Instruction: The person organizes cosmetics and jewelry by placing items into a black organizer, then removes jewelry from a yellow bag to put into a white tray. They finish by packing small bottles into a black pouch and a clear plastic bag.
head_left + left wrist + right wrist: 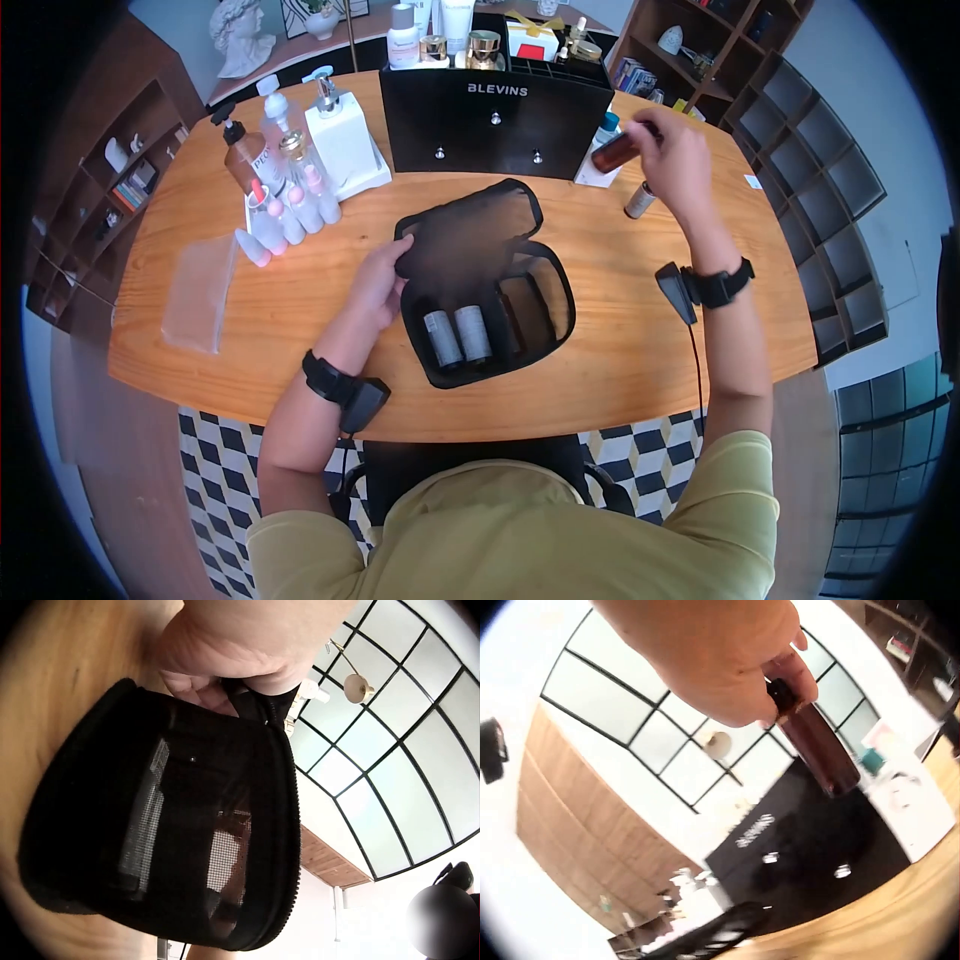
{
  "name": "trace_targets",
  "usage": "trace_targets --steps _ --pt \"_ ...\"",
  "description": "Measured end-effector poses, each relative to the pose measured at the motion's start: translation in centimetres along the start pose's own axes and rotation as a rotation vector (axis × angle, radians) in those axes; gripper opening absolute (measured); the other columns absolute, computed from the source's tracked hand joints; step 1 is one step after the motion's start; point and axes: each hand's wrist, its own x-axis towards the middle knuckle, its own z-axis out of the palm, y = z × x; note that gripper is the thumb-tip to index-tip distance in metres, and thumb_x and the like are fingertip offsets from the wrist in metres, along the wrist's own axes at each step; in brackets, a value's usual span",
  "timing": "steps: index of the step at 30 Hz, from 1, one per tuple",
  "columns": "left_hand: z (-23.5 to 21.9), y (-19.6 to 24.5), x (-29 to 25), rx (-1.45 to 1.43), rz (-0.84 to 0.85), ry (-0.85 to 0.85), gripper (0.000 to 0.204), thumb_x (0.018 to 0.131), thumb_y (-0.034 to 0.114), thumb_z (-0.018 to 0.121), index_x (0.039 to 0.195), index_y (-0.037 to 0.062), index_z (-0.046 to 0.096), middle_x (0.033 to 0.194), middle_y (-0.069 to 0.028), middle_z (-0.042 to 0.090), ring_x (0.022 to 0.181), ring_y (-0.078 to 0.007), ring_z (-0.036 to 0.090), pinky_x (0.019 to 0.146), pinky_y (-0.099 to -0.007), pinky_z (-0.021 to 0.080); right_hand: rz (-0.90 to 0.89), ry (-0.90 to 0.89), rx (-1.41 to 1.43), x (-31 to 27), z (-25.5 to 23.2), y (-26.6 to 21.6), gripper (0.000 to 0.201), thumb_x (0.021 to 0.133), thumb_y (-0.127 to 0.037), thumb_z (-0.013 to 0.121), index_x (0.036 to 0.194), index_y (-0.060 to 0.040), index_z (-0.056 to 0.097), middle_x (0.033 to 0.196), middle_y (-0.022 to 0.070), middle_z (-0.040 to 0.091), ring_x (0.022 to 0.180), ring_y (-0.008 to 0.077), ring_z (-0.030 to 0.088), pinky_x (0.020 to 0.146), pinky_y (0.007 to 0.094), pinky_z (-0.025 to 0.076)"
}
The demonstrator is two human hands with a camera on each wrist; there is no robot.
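Note:
My right hand (677, 160) is raised above the right side of the table. It pinches a brown bottle (821, 750) by its black cap, the body slanting down and away from the fingers. At mid-table a black zip case (470, 379) with mesh panels stands with its lid (470, 225) flipped back. My left hand (378, 285) grips the case at its left side by the lid, fingers curled in at the black fabric (187, 720). Inside lie two grey-labelled bottles (471, 335) side by side, with a dark brown item (511, 318) to their right.
A small labelled bottle (639, 201) is on the table below my right hand. Behind stands a black BLEVINS drawer box (480, 120) topped with cosmetics, a white box (598, 172) beside it. Pump bottles (340, 140) and pink-capped bottles (305, 212) crowd the left, near a clear pouch (198, 295).

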Motion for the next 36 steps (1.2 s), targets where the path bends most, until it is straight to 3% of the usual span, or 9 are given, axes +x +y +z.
trace_targets --steps 4,5,8,15,17,21,25,32,36 --pt "0.4 0.1 -0.2 -0.019 -0.013 -0.003 0.027 0.097 0.019 0.047 0.113 -0.0013 0.054 0.106 -0.0123 0.065 0.093 -0.0202 0.065 0.081 -0.0301 0.055 -0.218 -0.566 0.431 -2.9 -2.0 -5.9 0.015 0.086 -0.016 0.062 0.090 -0.0024 0.065 0.081 0.0157 0.066 0.079 0.0313 0.063 0.072 0.0365 0.049" --pt "0.1 0.1 0.0 -0.019 -0.007 -0.012 0.027 0.097 0.020 0.047 0.113 -0.0011 0.054 0.105 -0.0122 0.065 0.092 -0.0202 0.066 0.080 -0.0299 0.055 -0.310 -0.694 0.430 -3.9 -0.8 -6.2 0.014 0.086 -0.013 0.065 0.094 -0.0007 0.063 0.080 0.0114 0.064 0.074 0.0234 0.062 0.069 0.0319 0.049" --pt "-0.9 -0.4 0.9 -0.021 0.005 -0.038 0.027 0.097 0.020 0.047 0.112 -0.0010 0.054 0.103 -0.0119 0.065 0.090 -0.0201 0.066 0.078 -0.0299 0.056 -0.349 -0.989 0.270 -6.3 0.8 -8.8 0.013 0.086 -0.013 0.062 0.091 -0.0012 0.063 0.086 0.0167 0.065 0.081 0.0358 0.062 0.074 0.0408 0.048" --pt "-0.8 -0.5 1.0 -0.030 0.008 -0.044 0.027 0.097 0.020 0.048 0.112 -0.0014 0.054 0.105 -0.0118 0.065 0.092 -0.0201 0.066 0.079 -0.0301 0.056 -0.286 -0.736 0.354 -7.4 3.0 -7.9 0.020 0.084 -0.020 0.067 0.098 -0.0070 0.066 0.084 0.0153 0.067 0.079 0.0348 0.063 0.072 0.0402 0.050" --pt "-0.5 -0.2 0.5 -0.033 0.002 -0.024 0.027 0.097 0.020 0.048 0.113 -0.0015 0.054 0.106 -0.0119 0.065 0.093 -0.0200 0.066 0.080 -0.0303 0.056 -0.086 -0.608 0.465 -4.7 1.8 -6.0 0.025 0.085 -0.029 0.065 0.093 -0.0057 0.067 0.088 0.0200 0.066 0.084 0.0367 0.064 0.071 0.0428 0.051" --pt "-0.1 0.0 0.1 -0.042 0.016 -0.043 0.028 0.097 0.019 0.047 0.114 -0.0019 0.054 0.108 -0.0118 0.064 0.095 -0.0199 0.065 0.081 -0.0306 0.056 0.120 -0.250 -0.271 -1.1 3.7 3.1 0.033 0.088 -0.030 0.062 0.102 -0.0002 0.062 0.092 0.0232 0.065 0.084 0.0376 0.065 0.074 0.0437 0.053" --pt "-1.0 -0.3 0.9 -0.022 0.000 -0.041 0.032 0.097 0.021 0.047 0.123 0.0027 0.052 0.114 -0.0125 0.063 0.099 -0.0217 0.063 0.087 -0.0334 0.053 0.236 -0.361 -0.396 -2.9 6.6 10.7 0.034 0.088 -0.026 0.060 0.105 0.0023 0.055 0.092 0.0252 0.065 0.087 0.0394 0.064 0.077 0.0449 0.052" --pt "-0.3 -0.3 0.2 -0.027 0.048 -0.050 0.028 0.097 0.018 0.046 0.115 -0.0022 0.054 0.107 -0.0118 0.064 0.094 -0.0195 0.065 0.081 -0.0302 0.055 0.256 -0.225 -0.163 -3.2 5.6 10.1 0.028 0.088 -0.026 0.060 0.097 0.0004 0.058 0.089 0.0227 0.066 0.086 0.0387 0.064 0.072 0.0437 0.051" --pt "-0.3 -0.2 0.4 -0.012 0.000 -0.011 0.030 0.097 0.018 0.046 0.118 -0.0025 0.054 0.109 -0.0127 0.064 0.095 -0.0202 0.065 0.082 -0.0309 0.055 0.049 -0.171 0.173 -2.0 0.3 1.8 0.025 0.087 -0.024 0.065 0.095 -0.0010 0.060 0.082 0.0189 0.066 0.076 0.0350 0.064 0.066 0.0399 0.050"
